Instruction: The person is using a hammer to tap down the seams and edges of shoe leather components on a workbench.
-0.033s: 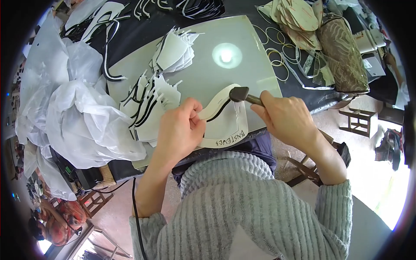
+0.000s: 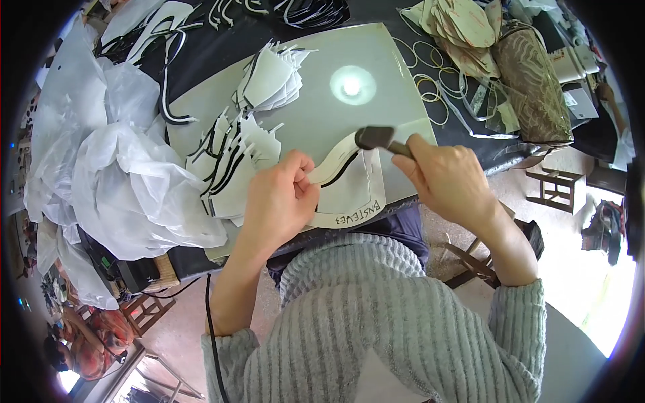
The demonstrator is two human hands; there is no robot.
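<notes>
A hammer with a dark, blunt head is in my right hand, the fingers wrapped round its handle. Its head hangs over the upper right end of a curved black strip. That strip runs along a flat white piece, inside a pale template with handwriting along its near edge. My left hand is closed in a pinch at the left edge of the white piece, and the fingers hide what lies between them. Left of it lies a stack of white pieces with black edging.
Another stack of white pieces lies farther back on the grey-green board. Crumpled clear plastic bags fill the left side. Thin cord loops, a patterned brown roll and stacked beige pieces sit at the right.
The hammer head has shifted slightly up and right, rising off the strip's end, and my right hand moved a little with it. My left hand stays in place.
</notes>
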